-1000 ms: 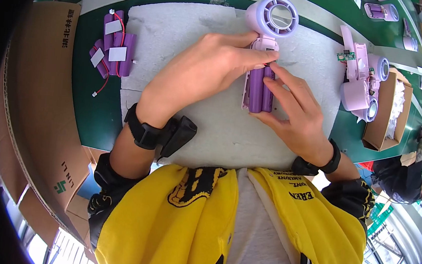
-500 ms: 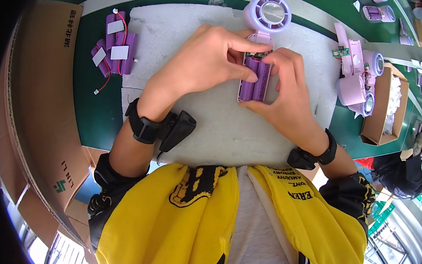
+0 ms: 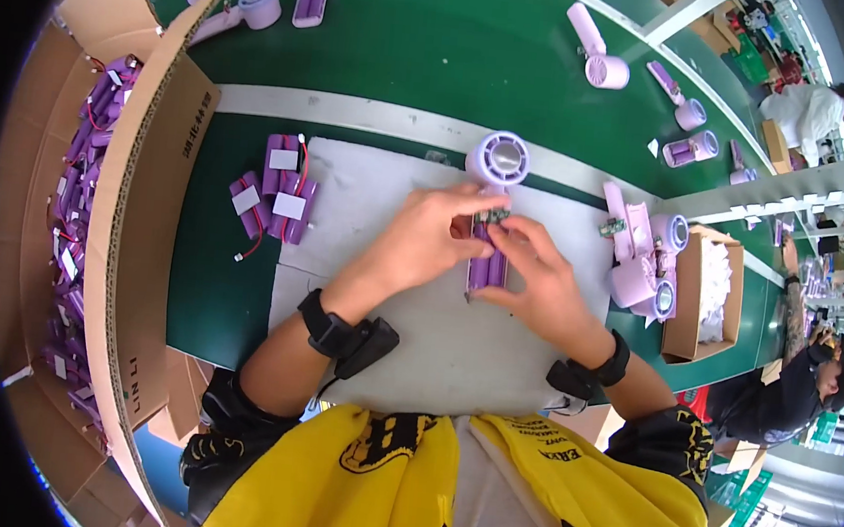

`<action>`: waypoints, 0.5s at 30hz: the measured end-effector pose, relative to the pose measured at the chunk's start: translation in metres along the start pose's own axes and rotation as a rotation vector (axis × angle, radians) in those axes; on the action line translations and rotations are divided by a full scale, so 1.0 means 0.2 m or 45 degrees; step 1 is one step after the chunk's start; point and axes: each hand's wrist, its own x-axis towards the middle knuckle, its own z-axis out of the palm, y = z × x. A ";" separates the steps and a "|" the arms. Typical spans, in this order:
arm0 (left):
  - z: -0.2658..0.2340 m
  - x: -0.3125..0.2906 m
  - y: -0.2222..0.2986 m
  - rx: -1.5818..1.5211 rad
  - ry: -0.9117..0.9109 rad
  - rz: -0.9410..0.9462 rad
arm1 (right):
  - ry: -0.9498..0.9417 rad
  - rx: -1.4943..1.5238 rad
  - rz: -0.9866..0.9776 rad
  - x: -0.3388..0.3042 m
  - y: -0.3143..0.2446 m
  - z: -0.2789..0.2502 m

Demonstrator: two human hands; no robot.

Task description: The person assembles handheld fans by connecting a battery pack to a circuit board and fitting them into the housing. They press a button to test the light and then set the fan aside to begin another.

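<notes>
A lilac handheld fan lies on the white foam pad, its round head pointing away from me. Its handle is uncovered, showing purple battery cells and a small green circuit board near the head. My left hand is closed on the handle's left side, fingers at the board and thumb over the cells. From the right, my right hand grips the same handle, fingertips by the board and thumb at its lower end. The fingers hide part of the board.
Wired purple battery packs lie left of the pad. A tall cardboard box holding many packs stands beyond them. Lilac fan parts and a small carton sit at the right. More fans rest across the green bench.
My view has tilted up, so everything sits lower in the picture and more of the far bench shows. Both hands keep hold of the fan, with fingers at the board.
</notes>
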 end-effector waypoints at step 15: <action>0.08 0.11 -0.15 0.261 0.374 0.154 | 0.470 -1.012 0.707 1.05 1.34 -0.70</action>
